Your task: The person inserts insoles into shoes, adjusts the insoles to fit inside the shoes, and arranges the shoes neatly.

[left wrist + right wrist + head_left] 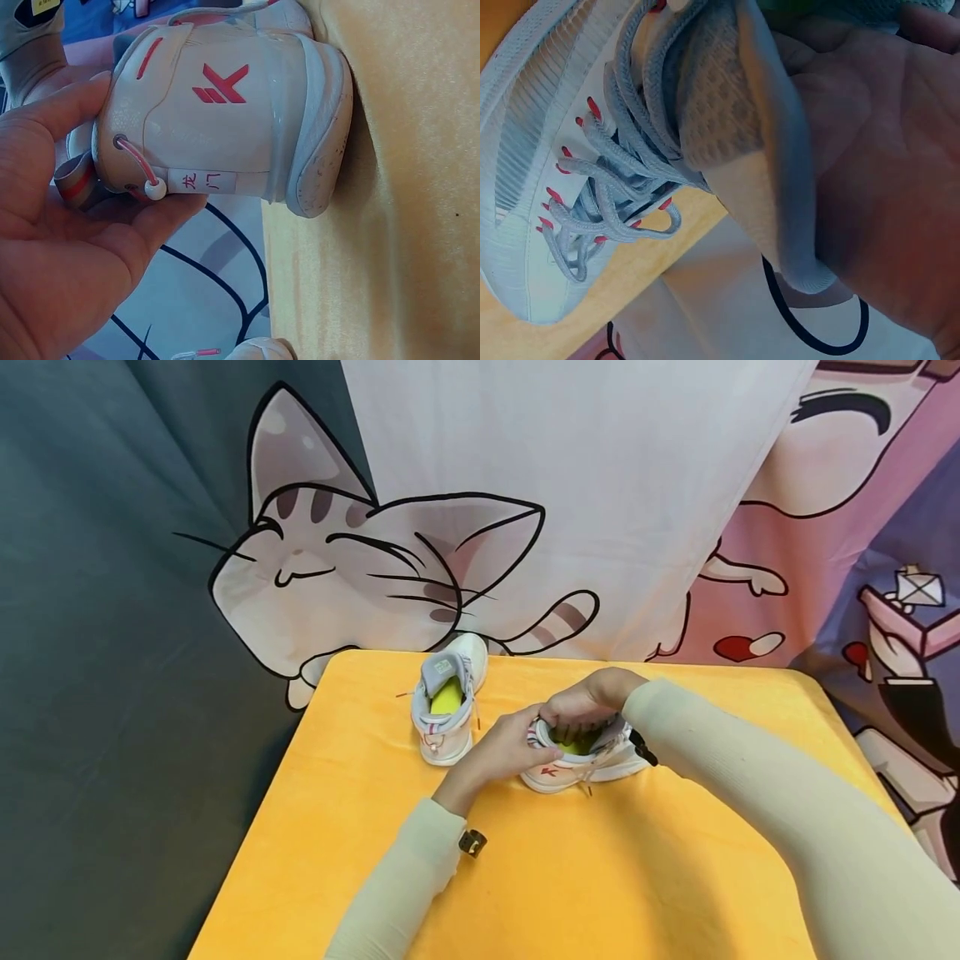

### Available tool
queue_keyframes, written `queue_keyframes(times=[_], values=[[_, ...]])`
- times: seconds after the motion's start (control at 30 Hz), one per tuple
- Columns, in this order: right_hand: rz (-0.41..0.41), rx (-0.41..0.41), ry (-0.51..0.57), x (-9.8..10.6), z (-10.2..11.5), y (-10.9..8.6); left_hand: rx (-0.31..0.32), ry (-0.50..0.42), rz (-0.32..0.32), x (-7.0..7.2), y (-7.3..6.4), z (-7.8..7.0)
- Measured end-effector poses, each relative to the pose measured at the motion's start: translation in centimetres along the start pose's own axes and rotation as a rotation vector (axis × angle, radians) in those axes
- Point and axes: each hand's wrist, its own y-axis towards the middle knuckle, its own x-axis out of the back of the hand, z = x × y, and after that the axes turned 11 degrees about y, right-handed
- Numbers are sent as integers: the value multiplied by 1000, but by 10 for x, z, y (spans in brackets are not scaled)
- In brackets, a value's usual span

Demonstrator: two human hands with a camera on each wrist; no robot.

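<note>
A white sneaker [551, 774] with a red K logo lies sideways on the yellow table, toe toward the right. At its heel, my left hand [504, 745] grips the collar, thumb on the near side and fingers on the far side in the left wrist view. My right hand [592, 696] reaches down into the shoe opening with bent fingers, over a yellow-green insole [576, 745]. In the right wrist view its palm [877, 165] lies beside the padded tongue [739, 150], above grey laces [607, 199]. The fingertips are hidden, and I cannot tell whether they pinch the insole.
The matching sneaker [442, 742] stands to the left, toe toward the back, with a yellow-green insole inside. The yellow table [360, 827] ends behind the shoes at a curtain [600, 452] printed with cartoon figures. Dark grey cloth [135, 735] hangs to the left.
</note>
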Motion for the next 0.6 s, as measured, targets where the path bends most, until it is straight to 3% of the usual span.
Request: queue_keyframes(times=[0.23, 0.37, 0.53, 0.6], values=[[-57, -2, -41, -4, 1, -10, 14, -12, 0, 0, -1, -1], [-148, -26, -48, -7, 2, -14, 44, -14, 3, 0, -2, -1], [-237, -59, -37, -11, -2, -10, 49, 2, 7, -1, -3, -2], [-232, -57, -44, -12, -2, -7, 58, 14, 3, -1, -3, -2]])
